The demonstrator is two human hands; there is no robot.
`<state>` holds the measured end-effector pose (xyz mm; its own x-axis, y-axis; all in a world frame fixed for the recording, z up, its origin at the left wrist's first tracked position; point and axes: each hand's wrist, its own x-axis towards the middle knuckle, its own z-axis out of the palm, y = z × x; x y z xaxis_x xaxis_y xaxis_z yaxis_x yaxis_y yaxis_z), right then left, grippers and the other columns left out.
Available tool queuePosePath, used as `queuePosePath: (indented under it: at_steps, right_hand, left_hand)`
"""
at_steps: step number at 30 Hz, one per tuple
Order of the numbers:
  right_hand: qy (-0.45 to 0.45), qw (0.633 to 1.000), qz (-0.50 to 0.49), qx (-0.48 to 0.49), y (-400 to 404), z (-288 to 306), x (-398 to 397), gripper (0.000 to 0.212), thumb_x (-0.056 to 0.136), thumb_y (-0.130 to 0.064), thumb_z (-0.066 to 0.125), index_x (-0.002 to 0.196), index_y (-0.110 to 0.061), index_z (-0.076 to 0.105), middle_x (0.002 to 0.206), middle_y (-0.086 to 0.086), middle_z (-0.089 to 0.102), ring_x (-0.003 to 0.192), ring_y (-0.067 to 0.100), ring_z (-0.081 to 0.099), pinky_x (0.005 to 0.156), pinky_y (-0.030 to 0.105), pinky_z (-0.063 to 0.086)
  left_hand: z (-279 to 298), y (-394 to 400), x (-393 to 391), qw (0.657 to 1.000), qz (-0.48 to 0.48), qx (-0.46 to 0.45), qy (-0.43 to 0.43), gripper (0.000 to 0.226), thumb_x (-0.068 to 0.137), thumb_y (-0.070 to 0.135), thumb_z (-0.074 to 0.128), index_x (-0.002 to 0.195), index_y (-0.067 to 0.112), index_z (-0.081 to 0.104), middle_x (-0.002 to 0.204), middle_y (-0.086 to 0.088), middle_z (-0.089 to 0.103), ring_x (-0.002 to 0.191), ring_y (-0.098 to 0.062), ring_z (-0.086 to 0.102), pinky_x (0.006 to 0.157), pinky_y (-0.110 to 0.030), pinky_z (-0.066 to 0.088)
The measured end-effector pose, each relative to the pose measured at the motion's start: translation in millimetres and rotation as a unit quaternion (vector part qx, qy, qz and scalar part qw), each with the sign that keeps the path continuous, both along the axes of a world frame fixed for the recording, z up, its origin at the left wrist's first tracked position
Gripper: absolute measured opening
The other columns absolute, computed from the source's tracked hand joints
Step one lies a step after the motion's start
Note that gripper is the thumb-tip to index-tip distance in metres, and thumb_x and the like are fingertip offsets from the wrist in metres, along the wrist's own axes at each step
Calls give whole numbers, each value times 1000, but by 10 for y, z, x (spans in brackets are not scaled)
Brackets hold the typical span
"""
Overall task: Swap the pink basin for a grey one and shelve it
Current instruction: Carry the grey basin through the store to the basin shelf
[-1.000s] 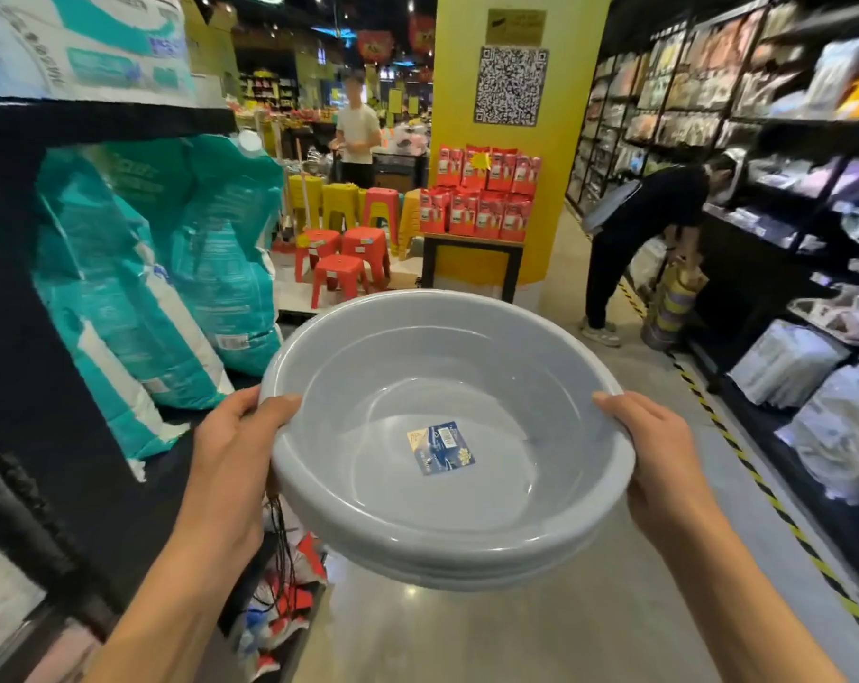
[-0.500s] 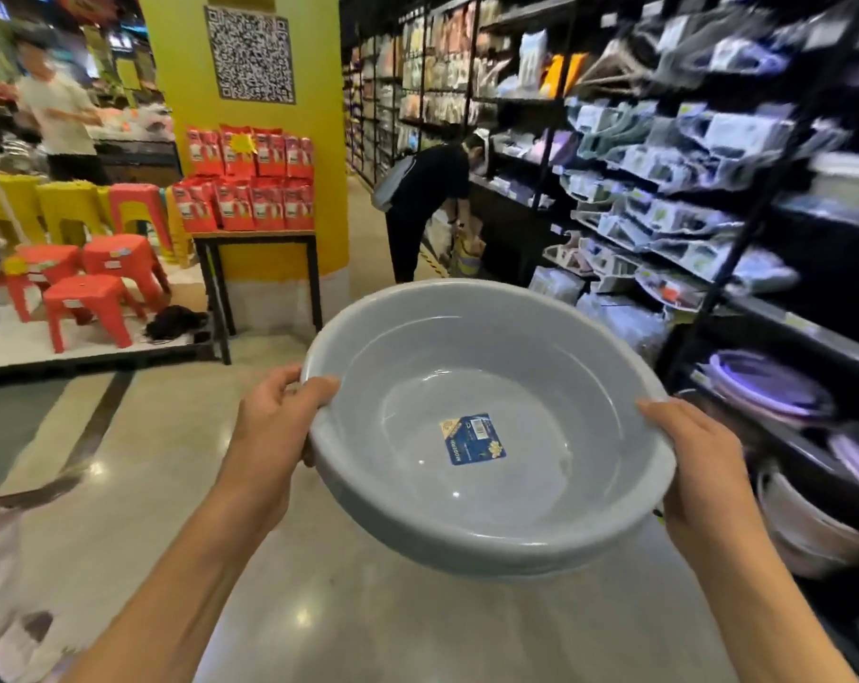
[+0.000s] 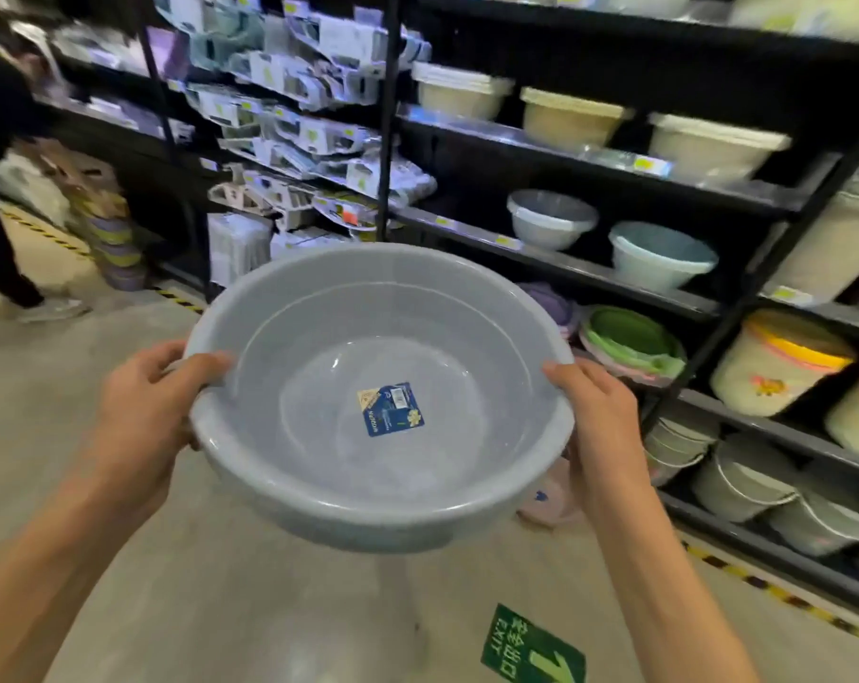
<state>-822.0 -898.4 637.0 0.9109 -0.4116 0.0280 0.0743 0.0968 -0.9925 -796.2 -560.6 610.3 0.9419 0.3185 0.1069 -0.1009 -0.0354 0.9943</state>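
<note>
Grey basin [image 3: 378, 401]: held level in mid-air above the shop floor [image 3: 73, 436], in front of the black shelving [image 3: 590, 278]; blue label [image 3: 391, 409] stuck to the inner bottom. Left rim is clamped by the left hand [image 3: 147, 411], thumb laid over the edge; right rim is clamped by the right hand [image 3: 597, 421] likewise. A pale pink object [image 3: 548, 500] is glimpsed low behind the basin, mostly hidden. Shelves are stocked with small grey and blue bowls [image 3: 664, 256], cream tubs [image 3: 570, 118], a green-topped stack [image 3: 632, 342]. A green floor sign [image 3: 531, 650] is seen at the bottom edge
</note>
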Motion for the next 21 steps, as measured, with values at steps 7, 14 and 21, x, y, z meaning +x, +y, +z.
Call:
queuePosePath:
  at_steps: [7,14,21]
  right_hand:
    - [15,989,-147,-4,-212,-48,298,16,84,-19,68,97,-17,77,101,19,76,85,37,69,72,47,53]
    - [31,970,-240,-10,-383,-166,489,18,88,-16,65,82,-26,80,89,11,77,79,28,68,72,45,51]
    - [23,947,-319,-34,-994,-328,604,18,88,-15,64,93,-22,79,87,6,78,73,25,71,58,34,55]
  left_hand:
    - [18,-441,1123,985,-170,-36,13,29,77,24,67,102,10,71,86,-20,65,66,-30,57,60,-45,42]
    - [98,-961,1965,963,-265,-34,26,21,76,29,65,93,19,74,70,-4,68,56,-24,56,54,-35,42]
    - [-41,-1879,2595,935,-353,-16,34,27,89,22,65,112,10,69,80,-9,71,57,-19,63,40,-26,47]
